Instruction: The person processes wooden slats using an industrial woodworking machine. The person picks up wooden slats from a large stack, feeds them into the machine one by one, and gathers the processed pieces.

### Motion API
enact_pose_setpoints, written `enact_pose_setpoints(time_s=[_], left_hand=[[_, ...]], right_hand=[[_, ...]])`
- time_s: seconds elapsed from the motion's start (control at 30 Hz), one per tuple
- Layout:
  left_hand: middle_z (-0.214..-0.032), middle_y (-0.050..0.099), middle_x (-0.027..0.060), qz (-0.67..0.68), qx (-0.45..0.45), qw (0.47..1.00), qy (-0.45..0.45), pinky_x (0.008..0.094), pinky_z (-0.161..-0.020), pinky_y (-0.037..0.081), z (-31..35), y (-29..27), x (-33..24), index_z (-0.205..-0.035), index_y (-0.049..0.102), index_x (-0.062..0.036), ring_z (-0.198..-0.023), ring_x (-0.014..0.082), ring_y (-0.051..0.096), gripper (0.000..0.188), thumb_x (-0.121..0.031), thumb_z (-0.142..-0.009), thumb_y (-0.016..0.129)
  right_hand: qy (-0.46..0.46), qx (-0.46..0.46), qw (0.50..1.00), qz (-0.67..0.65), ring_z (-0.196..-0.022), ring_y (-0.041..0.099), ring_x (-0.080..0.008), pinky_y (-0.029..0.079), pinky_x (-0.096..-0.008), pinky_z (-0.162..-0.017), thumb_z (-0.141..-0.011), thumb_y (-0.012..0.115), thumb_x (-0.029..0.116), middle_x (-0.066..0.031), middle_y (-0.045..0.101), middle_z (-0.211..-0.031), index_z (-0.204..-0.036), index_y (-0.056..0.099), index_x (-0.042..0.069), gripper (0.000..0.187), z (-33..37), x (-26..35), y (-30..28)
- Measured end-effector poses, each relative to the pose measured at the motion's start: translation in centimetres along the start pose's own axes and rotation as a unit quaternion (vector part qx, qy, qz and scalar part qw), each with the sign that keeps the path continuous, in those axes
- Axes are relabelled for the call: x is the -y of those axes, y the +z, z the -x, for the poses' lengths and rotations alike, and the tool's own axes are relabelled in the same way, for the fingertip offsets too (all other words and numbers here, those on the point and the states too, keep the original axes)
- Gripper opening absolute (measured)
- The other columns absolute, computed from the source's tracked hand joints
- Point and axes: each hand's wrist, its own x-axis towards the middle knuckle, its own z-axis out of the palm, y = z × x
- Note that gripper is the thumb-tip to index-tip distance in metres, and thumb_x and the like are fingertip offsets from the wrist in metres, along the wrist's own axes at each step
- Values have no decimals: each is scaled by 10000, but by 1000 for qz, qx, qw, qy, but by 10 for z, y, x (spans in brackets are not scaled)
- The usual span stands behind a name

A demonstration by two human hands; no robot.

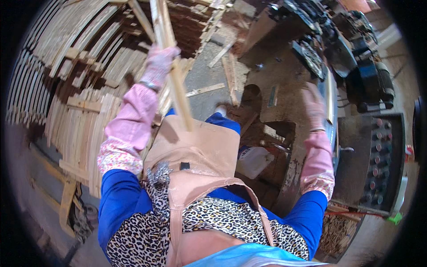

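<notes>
My left hand, in a pale pink knitted glove, is closed around a long wooden strip. The strip slants from the top of the view down to just above my tan apron, its lower end blurred. A second wooden piece lies close beside it at the upper end, and I cannot tell if I grip that too. My right hand, also gloved, rests with fingers stretched out along the edge of a machine table. Right beside it, a narrow wooden strip lies against the metal rail.
Stacks of wooden strips fill the left side. Dark machinery with a motor stands at the upper right, above a control panel with a row of knobs. Offcuts and sawdust litter the floor. A white jug sits under the table.
</notes>
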Motion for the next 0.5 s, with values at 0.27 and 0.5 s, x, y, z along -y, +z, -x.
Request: enact_pose_setpoints(time_s=[0.27,0.5], left_hand=[[-1323,587,160,250,266,918,156,300,-931,519,91,211,-137,-1427,509,12,-1072,165,607,612,-256,-913,705],[-1414,556,234,1,368,930,7,370,-1115,424,72,150,-2,-1461,450,16,-1310,300,548,688,-256,-888,716]], right_hand=[[156,35,958,-238,-1317,518,-240,429,-327,-1094,-871,735,102,-145,489,-1483,-1559,330,48,800,90,131,-7],[301,-61,951,28,-1385,470,-300,352,-387,-1169,-914,683,131,-205,479,-1507,-1511,391,-24,683,257,32,-108]])
